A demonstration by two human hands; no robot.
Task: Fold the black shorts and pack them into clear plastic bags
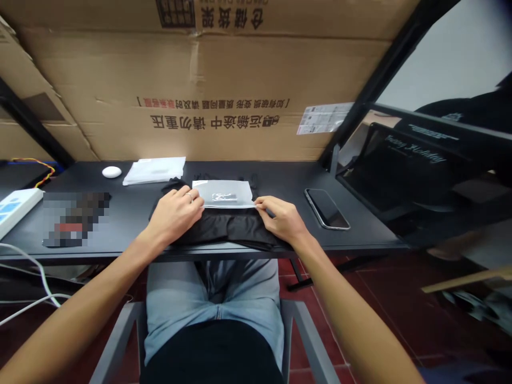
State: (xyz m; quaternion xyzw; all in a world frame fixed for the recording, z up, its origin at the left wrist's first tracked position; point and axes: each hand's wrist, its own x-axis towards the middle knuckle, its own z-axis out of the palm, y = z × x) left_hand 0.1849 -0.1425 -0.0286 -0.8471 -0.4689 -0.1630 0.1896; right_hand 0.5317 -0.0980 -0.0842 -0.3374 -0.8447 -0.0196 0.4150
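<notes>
A frosted white plastic bag (224,188) lies in front of me on a folded black fabric item (224,229), which spreads along the table's near edge. My left hand (176,210) is closed at the bag's near left corner, its fingers curled over the edge and a ring on one finger. At the near right corner, the thumb and fingers of my right hand (280,217) pinch the bag's edge. The fabric's kind does not show. Part of it is hidden under the bag and both hands.
On the black table (128,229) are a phone (327,209) to the right, a stack of white bags (155,170), a white oval object (111,172), a blurred-out item (76,220) and a white power strip (18,210). A cardboard wall (224,69) stands behind. Another person (464,112) is at right.
</notes>
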